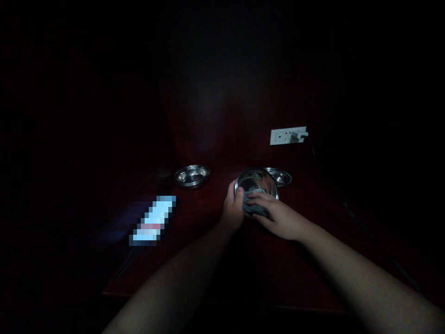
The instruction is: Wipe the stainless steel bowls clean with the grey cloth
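My left hand (234, 207) grips a shiny steel bowl (255, 177) by its left rim, the thumb over the edge. The bowl is tilted so that its inside faces me. My right hand (274, 214) presses a dark grey-green cloth (254, 204) against the bowl's inner surface, fingers spread over it. Behind the held bowl, a steel lid or shallow dish (281, 176) lies partly hidden on the table. Further left stands another steel bowl (192, 177), upright and apart from both hands.
A lit phone (153, 221), its screen pixelated, lies on the dark red table (194, 222) at left. On the back wall is a white socket plate (288, 136) with a plug in it. A cable (378, 241) runs along the right; the surroundings are very dark.
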`<action>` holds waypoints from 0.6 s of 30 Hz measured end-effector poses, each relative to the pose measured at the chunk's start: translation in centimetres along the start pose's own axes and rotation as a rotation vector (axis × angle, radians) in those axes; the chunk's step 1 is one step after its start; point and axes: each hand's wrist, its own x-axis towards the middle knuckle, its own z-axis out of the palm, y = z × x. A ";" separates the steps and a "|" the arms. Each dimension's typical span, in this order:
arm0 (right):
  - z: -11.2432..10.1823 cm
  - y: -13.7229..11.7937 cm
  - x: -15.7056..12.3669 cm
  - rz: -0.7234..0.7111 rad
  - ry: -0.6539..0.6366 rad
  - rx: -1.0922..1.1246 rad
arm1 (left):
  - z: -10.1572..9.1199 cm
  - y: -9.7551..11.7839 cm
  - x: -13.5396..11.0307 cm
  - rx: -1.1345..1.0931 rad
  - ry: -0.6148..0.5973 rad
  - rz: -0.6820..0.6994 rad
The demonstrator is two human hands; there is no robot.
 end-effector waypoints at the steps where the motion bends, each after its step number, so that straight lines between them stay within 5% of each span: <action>1: 0.0 0.0 0.0 0.001 -0.002 -0.001 | 0.0 0.0 0.0 0.005 -0.002 0.000; 18: -0.4 0.0 0.3 -0.024 -0.047 0.049 | -0.2 -0.3 -0.1 0.012 -0.018 -0.021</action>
